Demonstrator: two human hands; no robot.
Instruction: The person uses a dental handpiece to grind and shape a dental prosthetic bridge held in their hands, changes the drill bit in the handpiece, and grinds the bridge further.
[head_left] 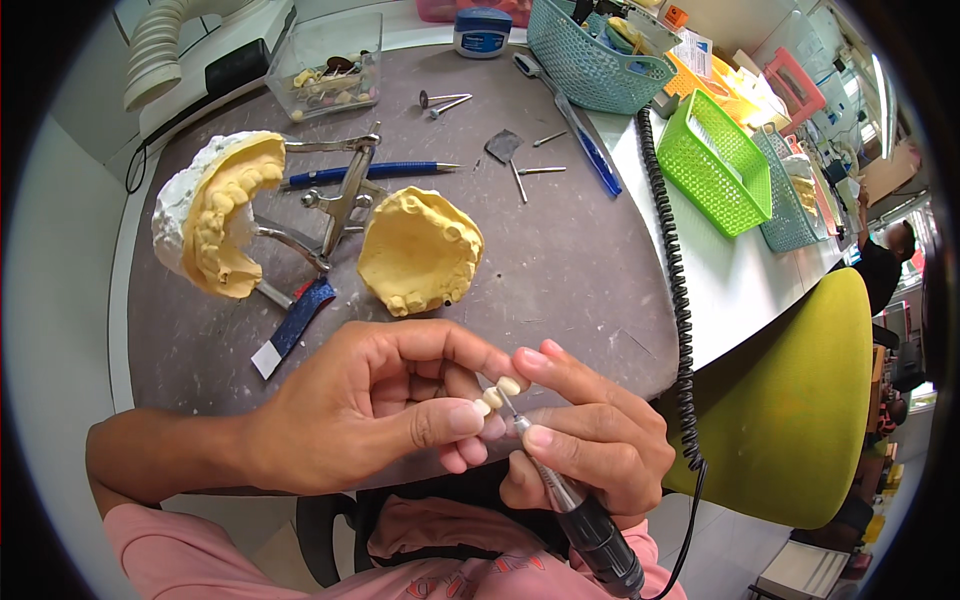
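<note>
Between thumb and fingers, my left hand [370, 400] pinches a small dental bridge [493, 398] of several cream-coloured teeth. My right hand [600, 430] grips a dental handpiece [575, 515], a black and silver rotary tool with a cord at its rear. Its thin bur meets or nearly meets the bridge; contact is too small to tell. My right index fingertip is close to the bridge and my left fingers. Just beyond my hands lies a yellow plaster jaw model [420, 252]. Left of it, another yellow and white model [222, 215] is mounted on a metal articulator [350, 200].
Around the models lie a blue pencil [375, 173], a blue strip [295, 325], several loose burs [540, 170] and a blue-handled tool [580, 135]. A clear box [330, 70], a blue jar [482, 33] and baskets [712, 165] stand behind. A coiled cord [675, 270] runs along the right edge.
</note>
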